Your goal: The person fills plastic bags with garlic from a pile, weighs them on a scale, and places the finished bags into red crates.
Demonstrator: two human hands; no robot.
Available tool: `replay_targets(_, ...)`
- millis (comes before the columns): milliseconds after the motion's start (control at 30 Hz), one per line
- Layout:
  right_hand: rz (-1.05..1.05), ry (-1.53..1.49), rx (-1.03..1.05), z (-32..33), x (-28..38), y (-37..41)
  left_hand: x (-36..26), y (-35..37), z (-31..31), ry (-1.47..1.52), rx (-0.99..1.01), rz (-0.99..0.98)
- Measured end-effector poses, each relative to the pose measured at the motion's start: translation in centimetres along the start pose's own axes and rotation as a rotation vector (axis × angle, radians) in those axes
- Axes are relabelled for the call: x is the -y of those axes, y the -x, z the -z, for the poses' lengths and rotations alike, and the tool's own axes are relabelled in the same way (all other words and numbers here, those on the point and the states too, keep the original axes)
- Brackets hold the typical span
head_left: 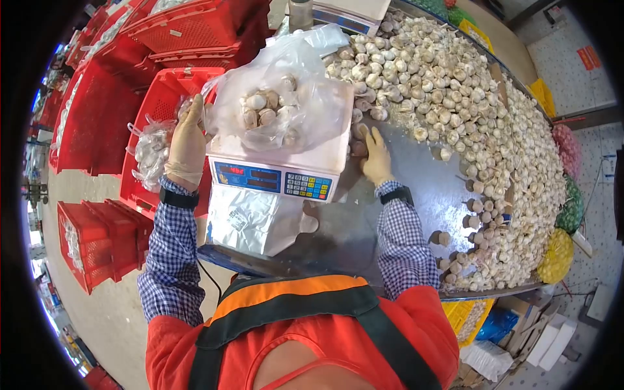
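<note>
My left hand (186, 148), in a pale glove, is beside the left edge of a digital scale (276, 179), with fingers stretched out next to a clear plastic bag (253, 75). The bag lies on the scale's platform with several garlic bulbs (261, 109) in it. Red digits glow on the scale's display. To the right of the scale, my right hand (376, 158) is low over the metal table (406, 172), fingers apart, against a few garlic bulbs (359, 140) by the platform's edge. Whether the fingertips grip any bulb is hard to make out.
A large garlic heap (448, 91) covers the table's back and right. Flat plastic bags (250, 218) lie in front of the scale. Left of it stands a red crate (140, 172) with filled bags (155, 149); more red crates (107, 237) are nearby. Another scale (354, 16) is behind.
</note>
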State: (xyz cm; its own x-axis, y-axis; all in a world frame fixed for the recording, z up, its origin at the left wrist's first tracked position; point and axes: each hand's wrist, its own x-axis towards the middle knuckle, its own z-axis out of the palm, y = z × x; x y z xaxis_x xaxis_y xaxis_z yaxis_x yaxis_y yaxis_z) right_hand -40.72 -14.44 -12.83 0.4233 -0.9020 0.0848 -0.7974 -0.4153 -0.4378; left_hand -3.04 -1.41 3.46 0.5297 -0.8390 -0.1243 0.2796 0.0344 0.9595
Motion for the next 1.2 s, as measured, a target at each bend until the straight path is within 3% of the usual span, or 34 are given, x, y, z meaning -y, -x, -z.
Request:
replay_targets(67, 0.021, -0.084, 0.037, 0.3, 1.5, 1.3, -1.7, 1.0, -1.6, 0.032, -0.125, 0.123)
replay_targets(133, -0.088, -0.287, 0.128, 0.0, 2.5, 1.9, -0.5, 0.1, -0.3, 0.033, -0.05, 0.155)
replay_targets(200, -0.014, -0.194, 0.075, 0.2, 1.5, 1.7, -0.3, -0.2, 0.2, 0.022, 0.011, 0.206)
replay_targets(267, 0.016, -0.246, -0.14, 0.0, 0.9, 0.2, -1.5, 1.1, -0.7, 0.028, -0.044, 0.183)
replay_targets(300, -0.098, -0.335, -0.206, 0.6, 1.5, -0.4, -0.4, -0.4, 1.2, 0.027, 0.039, 0.215)
replay_targets(333, -0.219, -0.422, -0.264, 3.7, 4.0, -0.8, -2.1, 0.8, -0.3, 0.034, -0.033, 0.207)
replay_targets(367, -0.012, -0.4, -0.443, 6.2, 7.9, -1.6, -2.1, 0.6, -0.2, 0.077, -0.028, 0.186)
replay_targets(433, 0.29, -0.664, -0.286, 10.3, 15.4, -3.5, -1.1, -0.1, 0.2, 0.123, -0.022, 0.188)
replay_targets(500, 0.574, -0.498, -0.177, 11.6, 21.7, -5.7, -0.2, -1.4, 0.3, 0.136, 0.037, 0.229)
replay_targets(567, 0.57, -0.259, 0.169, 10.5, 25.2, -8.9, -0.2, -1.4, -0.1, 0.118, 0.094, 0.205)
replay_targets(600, 0.588, -0.263, 0.175, 10.0, 26.0, -10.3, -0.5, -1.3, -0.2, 0.086, 0.153, 0.19)
replay_targets(667, 0.645, 0.459, 0.388, 8.8, 26.7, -12.2, -2.0, -0.6, -0.5, 0.128, 0.16, 0.165)
replay_targets(700, 0.568, 0.514, 0.365, 8.9, 26.2, -12.9, -2.0, -0.9, -0.1, 0.2, 0.155, 0.117)
replay_targets(767, 0.711, 0.712, 0.22, 9.3, 22.8, -15.1, -2.2, -1.3, 0.4, 0.314, 0.203, -0.003)
replay_targets(800, 0.635, 0.864, 0.226, 9.0, 21.2, -16.4, -2.5, -1.3, 0.6, 0.347, 0.254, -0.073)
replay_targets(833, 0.734, 0.743, 0.103, 9.8, 18.4, -16.8, -2.5, -1.6, 0.8, 0.44, 0.297, -0.121)
replay_targets(867, 0.571, 0.907, 0.255, 11.3, 18.7, -16.8, -3.3, -1.5, -0.1, 0.461, 0.285, -0.142)
replay_targets(900, 0.89, 0.627, -0.081, 12.5, 15.9, -16.4, -4.2, -0.8, -0.3, 0.543, 0.358, -0.16)
replay_targets(967, 0.508, 0.931, 0.335, 18.7, 17.9, -12.7, -5.9, 1.2, -0.8, 0.638, 0.446, -0.145)
replay_targets(1033, 0.79, 0.648, 0.108, 23.5, 17.5, -7.9, -8.2, 3.6, -2.0, 0.535, 0.405, -0.122)
replay_targets(1067, 0.649, 0.746, 0.234, 25.9, 18.4, -5.3, -9.6, 5.7, -2.7, 0.637, 0.539, -0.082)
replay_targets(1133, 0.57, 0.783, 0.241, 30.0, 19.3, -0.6, -11.2, 8.1, -4.0, 0.525, 0.801, -0.065)
replay_targets(1200, 0.6, 0.815, 0.18, 31.5, 15.9, 2.0, -13.6, 12.5, -5.0, 0.178, 0.773, -0.113)
